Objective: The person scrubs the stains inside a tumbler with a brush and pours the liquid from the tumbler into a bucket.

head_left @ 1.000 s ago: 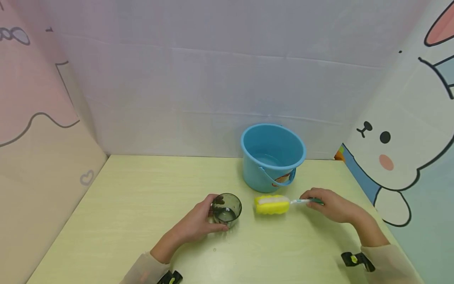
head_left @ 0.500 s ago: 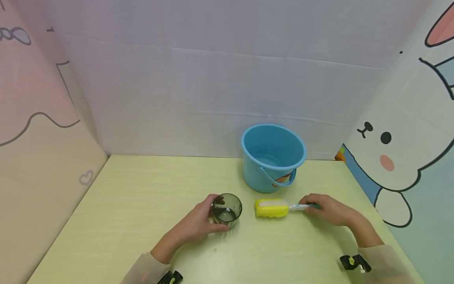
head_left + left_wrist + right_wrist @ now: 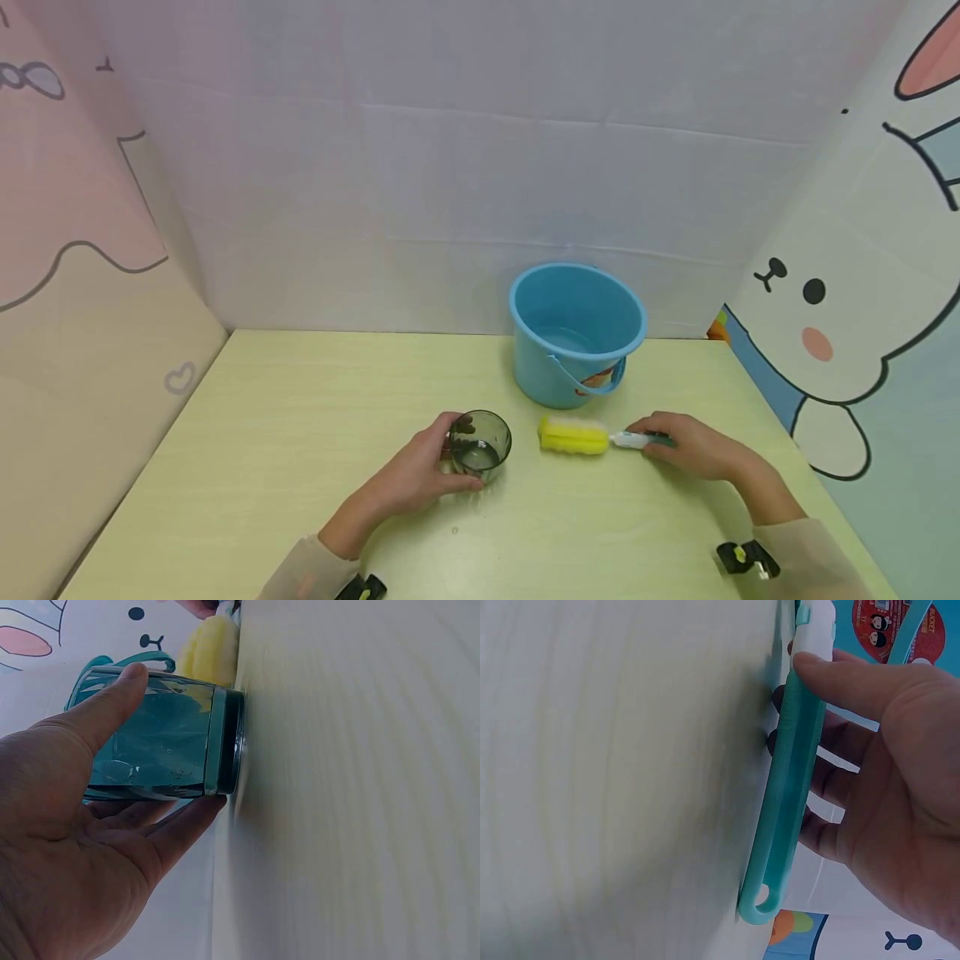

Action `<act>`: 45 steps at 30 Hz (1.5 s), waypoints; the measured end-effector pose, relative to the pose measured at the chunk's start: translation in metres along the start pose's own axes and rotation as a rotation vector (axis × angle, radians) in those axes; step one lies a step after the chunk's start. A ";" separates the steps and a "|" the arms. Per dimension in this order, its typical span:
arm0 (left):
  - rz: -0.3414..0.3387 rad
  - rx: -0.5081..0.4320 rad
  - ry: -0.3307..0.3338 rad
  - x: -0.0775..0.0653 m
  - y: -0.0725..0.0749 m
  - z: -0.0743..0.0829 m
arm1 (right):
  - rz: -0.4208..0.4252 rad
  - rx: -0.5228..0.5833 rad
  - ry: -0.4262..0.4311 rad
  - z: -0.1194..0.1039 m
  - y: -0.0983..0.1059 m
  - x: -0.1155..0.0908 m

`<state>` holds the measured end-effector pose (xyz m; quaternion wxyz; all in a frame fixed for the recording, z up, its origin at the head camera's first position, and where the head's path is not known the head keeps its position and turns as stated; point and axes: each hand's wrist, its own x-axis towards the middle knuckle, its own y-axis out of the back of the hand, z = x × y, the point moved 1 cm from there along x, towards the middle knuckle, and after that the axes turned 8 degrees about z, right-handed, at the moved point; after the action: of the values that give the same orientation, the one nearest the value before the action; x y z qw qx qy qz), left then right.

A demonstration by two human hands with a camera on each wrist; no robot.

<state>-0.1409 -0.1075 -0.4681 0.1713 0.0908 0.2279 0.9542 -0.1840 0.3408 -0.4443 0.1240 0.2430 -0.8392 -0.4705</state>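
A dark-tinted glass cup (image 3: 480, 450) stands upright on the table, left of the middle. My left hand (image 3: 420, 471) holds it from the left side; in the left wrist view the thumb lies along one side of the glass (image 3: 150, 742) and the fingers are under the other. To the right, a sponge cup brush with a yellow head (image 3: 573, 435) lies level, low over the table, its head toward the cup. My right hand (image 3: 693, 446) pinches its green and white handle (image 3: 784, 787), thumb in front and fingers behind.
A blue bucket (image 3: 558, 375) with its handle hanging down stands behind the brush, near the back wall. A small water drop (image 3: 454, 530) lies on the pale table (image 3: 300, 400) in front of the cup. Printed cloth walls enclose the table on the left, back and right.
My right hand has come down and slightly toward me with the brush, lowering it toward the tabletop. The left hand and the cup have stayed in place.
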 end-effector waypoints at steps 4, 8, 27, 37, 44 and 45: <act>0.002 0.009 0.001 0.000 0.000 0.001 | -0.001 -0.007 0.005 0.000 -0.001 0.001; 0.005 0.021 0.002 -0.001 0.000 0.001 | 0.014 -0.026 0.012 -0.001 0.000 0.001; 0.014 0.019 -0.003 -0.001 0.000 -0.001 | 0.227 -0.040 -0.021 -0.016 0.042 0.003; 0.007 0.008 -0.002 -0.001 0.000 0.000 | 0.287 0.013 -0.051 -0.029 0.070 0.017; 0.007 0.007 -0.006 -0.001 0.000 -0.001 | 0.328 0.065 -0.073 -0.037 0.086 0.031; 0.007 0.007 -0.007 -0.001 0.000 -0.001 | 0.330 0.077 -0.084 -0.038 0.087 0.033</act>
<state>-0.1400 -0.1084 -0.4688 0.1687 0.0954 0.2301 0.9537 -0.2209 0.3343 -0.3507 0.1550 0.0868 -0.8896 -0.4209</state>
